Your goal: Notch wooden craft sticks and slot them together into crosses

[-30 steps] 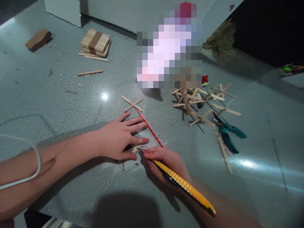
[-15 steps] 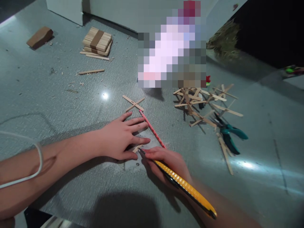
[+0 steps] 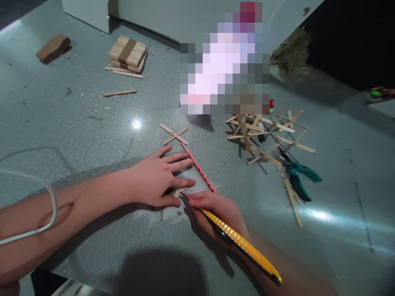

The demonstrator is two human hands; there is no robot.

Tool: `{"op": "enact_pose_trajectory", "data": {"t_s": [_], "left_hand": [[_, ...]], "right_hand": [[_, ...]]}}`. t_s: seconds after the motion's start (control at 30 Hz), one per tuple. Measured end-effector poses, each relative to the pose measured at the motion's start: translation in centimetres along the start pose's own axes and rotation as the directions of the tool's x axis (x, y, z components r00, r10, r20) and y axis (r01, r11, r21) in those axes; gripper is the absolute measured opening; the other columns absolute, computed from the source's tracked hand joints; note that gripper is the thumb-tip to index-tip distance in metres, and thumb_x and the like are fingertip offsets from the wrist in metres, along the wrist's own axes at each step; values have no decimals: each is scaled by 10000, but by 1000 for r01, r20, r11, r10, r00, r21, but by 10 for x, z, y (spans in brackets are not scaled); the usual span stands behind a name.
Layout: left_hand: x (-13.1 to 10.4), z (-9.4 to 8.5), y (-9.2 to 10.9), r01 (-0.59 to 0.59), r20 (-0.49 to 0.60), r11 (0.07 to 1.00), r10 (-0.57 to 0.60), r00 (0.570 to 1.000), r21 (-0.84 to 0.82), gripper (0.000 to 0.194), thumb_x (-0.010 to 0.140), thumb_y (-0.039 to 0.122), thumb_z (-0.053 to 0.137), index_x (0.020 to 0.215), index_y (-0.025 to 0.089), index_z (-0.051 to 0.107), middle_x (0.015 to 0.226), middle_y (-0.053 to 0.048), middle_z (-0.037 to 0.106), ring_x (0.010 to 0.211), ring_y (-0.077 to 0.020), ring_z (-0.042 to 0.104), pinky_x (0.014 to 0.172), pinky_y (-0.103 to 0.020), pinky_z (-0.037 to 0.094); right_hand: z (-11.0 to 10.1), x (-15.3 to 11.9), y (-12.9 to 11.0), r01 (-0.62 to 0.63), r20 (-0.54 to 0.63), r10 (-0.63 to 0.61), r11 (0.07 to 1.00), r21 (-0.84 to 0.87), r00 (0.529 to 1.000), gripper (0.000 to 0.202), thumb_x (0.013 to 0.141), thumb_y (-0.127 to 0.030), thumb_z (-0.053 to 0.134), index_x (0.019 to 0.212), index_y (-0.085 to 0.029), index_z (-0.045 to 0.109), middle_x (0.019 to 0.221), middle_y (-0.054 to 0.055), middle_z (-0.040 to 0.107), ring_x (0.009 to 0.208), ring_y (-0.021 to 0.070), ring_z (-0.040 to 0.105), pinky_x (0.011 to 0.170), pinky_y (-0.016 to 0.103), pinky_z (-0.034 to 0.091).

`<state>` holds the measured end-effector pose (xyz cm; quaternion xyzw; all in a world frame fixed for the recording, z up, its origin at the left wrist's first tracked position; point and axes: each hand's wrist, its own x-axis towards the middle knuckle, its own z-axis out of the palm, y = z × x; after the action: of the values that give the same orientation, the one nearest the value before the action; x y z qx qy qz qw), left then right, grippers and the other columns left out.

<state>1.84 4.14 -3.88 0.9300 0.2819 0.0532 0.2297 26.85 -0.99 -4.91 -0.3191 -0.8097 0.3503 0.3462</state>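
Observation:
My left hand [image 3: 162,176] lies flat with its fingers spread, pressing on a wooden craft stick [image 3: 179,192] that shows only between two of its fingers. In my right hand [image 3: 219,211] is a yellow utility knife [image 3: 243,240], its tip touching that stick. A pink pencil [image 3: 200,168] lies slanting past the left fingertips. Just beyond it sit two craft sticks crossed in an X [image 3: 175,134]. Most of the stick under my left hand is hidden.
Several joined craft sticks [image 3: 256,133] stand to the right, beside green-handled pliers [image 3: 299,174] and loose sticks [image 3: 291,199]. A banded stack of sticks [image 3: 128,51] and a brown block [image 3: 53,47] lie at the back left. A white cable [image 3: 51,205] crosses my left forearm.
Both hands, the knife and the stick hold nearly the same place. The whole view has shifted very slightly.

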Motion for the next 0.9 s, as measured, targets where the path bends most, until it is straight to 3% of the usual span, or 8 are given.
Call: {"op": "enact_pose_trajectory", "data": {"t_s": [0.33,0.5,0.6,0.67,0.77,0.83,0.9], "left_hand": [[1,2,-1,-29,-41,999,31,999,29,603,954,587,754,1488,319,675,1705,-168,472,1623,-418,372,1298,-728,220],[4,8,8,66,-188,992,-46,981,104,748,838,719,830,1307,142,749,1468,-202,690,1400,-403,623,1251,-604,379],[4,10,7,117,-272,989,-89,958,88,741,807,764,826,1167,119,767,1340,-185,755,1260,-390,702,1226,-594,403],[3,9,0,40,-276,999,-29,961,36,597,882,683,808,1130,141,770,1299,-154,768,1213,-352,719,1216,-564,412],[3,3,-12,-140,-238,989,124,963,-49,183,1044,316,669,1109,192,787,1253,-80,778,1162,-262,723,1157,-462,449],[3,1,-18,-177,-230,982,157,960,-68,206,1045,183,606,1035,223,807,1179,-45,793,1106,-234,718,1084,-420,466],[4,1,-21,-165,-222,984,147,964,-66,227,1035,168,619,957,245,817,1090,-25,801,1035,-222,705,1014,-402,465]], "right_hand": [[-1,-1,1,-7,-9,7,999,33,1000,202,942,-129,701,1057,-293,723,938,46,840,746,230,821,688,332,714],[-5,-7,2,-59,-53,62,997,44,997,180,978,-179,683,1098,-304,734,919,37,828,754,235,810,670,343,698],[-8,-10,2,-89,-78,92,995,39,993,177,1007,-214,675,1134,-320,737,919,36,823,784,244,805,680,360,693],[-10,-12,3,-95,-92,98,995,28,991,176,1012,-215,669,1141,-316,733,925,34,818,803,247,804,693,370,690],[-11,-12,4,-98,-91,99,995,14,991,195,998,-173,667,1140,-298,718,954,26,815,827,244,806,713,369,690],[-11,-13,4,-103,-94,105,995,17,990,202,997,-169,670,1144,-300,714,954,28,815,823,243,806,700,362,688],[-10,-13,3,-110,-100,111,994,20,989,197,1002,-186,675,1147,-313,718,938,33,817,807,247,803,689,365,689]]}}
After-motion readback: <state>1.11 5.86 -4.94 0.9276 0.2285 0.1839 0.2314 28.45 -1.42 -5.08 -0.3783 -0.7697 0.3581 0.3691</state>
